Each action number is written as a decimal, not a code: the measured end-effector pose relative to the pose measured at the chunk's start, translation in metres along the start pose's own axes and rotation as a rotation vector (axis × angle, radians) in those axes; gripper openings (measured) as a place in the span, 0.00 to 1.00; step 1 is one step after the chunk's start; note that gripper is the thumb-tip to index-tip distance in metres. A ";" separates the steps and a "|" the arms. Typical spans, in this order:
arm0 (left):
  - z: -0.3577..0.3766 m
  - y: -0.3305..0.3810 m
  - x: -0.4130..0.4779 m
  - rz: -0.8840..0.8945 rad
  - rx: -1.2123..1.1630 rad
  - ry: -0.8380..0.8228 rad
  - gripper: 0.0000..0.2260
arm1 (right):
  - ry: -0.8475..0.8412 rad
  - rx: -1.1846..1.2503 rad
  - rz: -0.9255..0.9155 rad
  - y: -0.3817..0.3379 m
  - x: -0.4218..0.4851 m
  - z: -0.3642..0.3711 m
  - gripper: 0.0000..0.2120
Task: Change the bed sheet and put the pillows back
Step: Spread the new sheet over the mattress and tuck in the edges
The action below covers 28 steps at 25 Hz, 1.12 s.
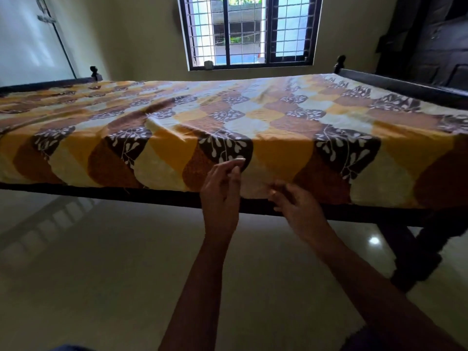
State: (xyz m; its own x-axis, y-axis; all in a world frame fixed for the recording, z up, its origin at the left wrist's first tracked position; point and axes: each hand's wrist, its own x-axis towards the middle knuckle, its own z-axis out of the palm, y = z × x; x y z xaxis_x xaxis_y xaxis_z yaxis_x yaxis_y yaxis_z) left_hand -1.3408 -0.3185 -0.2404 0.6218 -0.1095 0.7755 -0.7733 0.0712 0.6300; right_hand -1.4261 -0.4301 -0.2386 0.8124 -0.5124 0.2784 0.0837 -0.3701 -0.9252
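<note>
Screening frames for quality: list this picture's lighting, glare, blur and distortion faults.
Head view: backlit by the window, room dim; a glare spot on the glossy floor at right; the right hand is motion-blurred, the left hand sharper; the wide lens bows the bed frame.

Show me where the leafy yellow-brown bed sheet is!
Head view: the yellow-brown leaf-print bed sheet covers the dark bed across the middle, below the barred window.

Patterned bed sheet (pixel 228 117) spread over bed
</note>
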 end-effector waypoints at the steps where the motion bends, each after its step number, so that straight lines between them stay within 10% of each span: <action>1: 0.008 0.007 0.016 0.124 0.076 0.011 0.09 | -0.017 -0.085 -0.114 -0.006 0.008 -0.011 0.10; 8: 0.029 -0.023 0.130 0.281 0.445 -0.462 0.14 | 0.095 -0.718 -0.653 -0.055 0.104 -0.040 0.10; 15: 0.015 -0.064 0.151 -0.024 0.801 -0.936 0.30 | -0.503 -1.114 -0.172 -0.045 0.174 -0.044 0.24; 28: 0.013 -0.064 0.140 -0.049 0.922 -1.073 0.34 | -0.492 -1.159 -0.108 -0.036 0.156 -0.039 0.31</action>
State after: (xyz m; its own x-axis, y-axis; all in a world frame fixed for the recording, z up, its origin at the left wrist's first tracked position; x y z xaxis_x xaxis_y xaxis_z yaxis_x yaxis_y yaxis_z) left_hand -1.2060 -0.3515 -0.1721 0.5777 -0.8119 0.0840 -0.8161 -0.5725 0.0790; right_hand -1.3249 -0.5267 -0.1521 0.9821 -0.1877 -0.0169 -0.1884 -0.9799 -0.0662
